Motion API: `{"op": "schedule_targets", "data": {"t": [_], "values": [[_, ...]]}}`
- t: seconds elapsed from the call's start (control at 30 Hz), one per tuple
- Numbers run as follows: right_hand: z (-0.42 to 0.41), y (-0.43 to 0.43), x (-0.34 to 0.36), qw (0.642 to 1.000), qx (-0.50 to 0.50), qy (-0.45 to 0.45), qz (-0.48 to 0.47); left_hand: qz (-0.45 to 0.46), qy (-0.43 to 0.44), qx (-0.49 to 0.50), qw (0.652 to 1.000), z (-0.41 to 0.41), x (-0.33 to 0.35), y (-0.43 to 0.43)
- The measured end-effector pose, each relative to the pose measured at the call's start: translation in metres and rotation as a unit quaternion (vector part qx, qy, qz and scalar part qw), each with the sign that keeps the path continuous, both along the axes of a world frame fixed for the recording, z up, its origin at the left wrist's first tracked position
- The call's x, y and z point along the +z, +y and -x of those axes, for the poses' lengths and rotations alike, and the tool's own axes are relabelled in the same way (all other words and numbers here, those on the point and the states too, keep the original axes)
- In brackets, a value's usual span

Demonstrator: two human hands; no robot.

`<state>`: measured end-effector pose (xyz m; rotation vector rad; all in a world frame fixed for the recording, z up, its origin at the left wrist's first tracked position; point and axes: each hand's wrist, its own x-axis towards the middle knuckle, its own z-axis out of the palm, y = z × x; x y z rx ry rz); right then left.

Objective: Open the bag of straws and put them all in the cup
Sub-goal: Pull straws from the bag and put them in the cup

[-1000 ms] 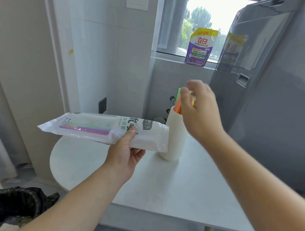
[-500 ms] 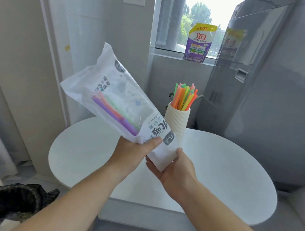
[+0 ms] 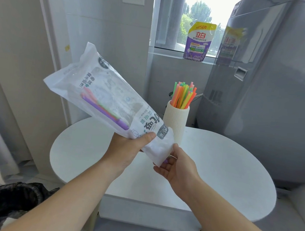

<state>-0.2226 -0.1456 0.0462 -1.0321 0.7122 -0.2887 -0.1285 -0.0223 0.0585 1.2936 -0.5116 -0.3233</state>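
Bag (image 3: 108,100), printed "Straw" amid Chinese characters, tilts above the table (image 3: 217,167), lower end gripped by left hand (image 3: 126,148); purple, pink and green straws (image 3: 104,109) lie inside; right hand (image 3: 178,165) lies open-fingered beneath its mouth; ribbed cup (image 3: 177,121) behind holds orange and yellow straws (image 3: 184,95); far windowsill pouch (image 3: 199,42) reads "立白".

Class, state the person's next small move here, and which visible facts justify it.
Probably shake the bag so the remaining straws slide into the right hand, open under its lower end: the left hand holds it tilted, with a few straws inside.
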Motion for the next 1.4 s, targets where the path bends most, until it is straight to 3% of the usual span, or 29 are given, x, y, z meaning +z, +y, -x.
{"op": "schedule_targets", "data": {"t": [0.63, 0.87, 1.4], "values": [[-0.003, 0.007, -0.003, 0.997, 0.045, -0.037, 0.044, 0.095, 0.073, -0.068, 0.991, -0.006, 0.0, -0.001], [0.0, -0.007, -0.007, 0.993, 0.066, -0.054, 0.083, 0.105, 0.091, -0.015, 0.99, -0.009, 0.001, 0.0], [0.002, -0.025, 0.0, 0.991, 0.069, -0.114, 0.022, 0.136, 0.152, -0.003, 0.979, -0.012, 0.004, 0.002]]}}
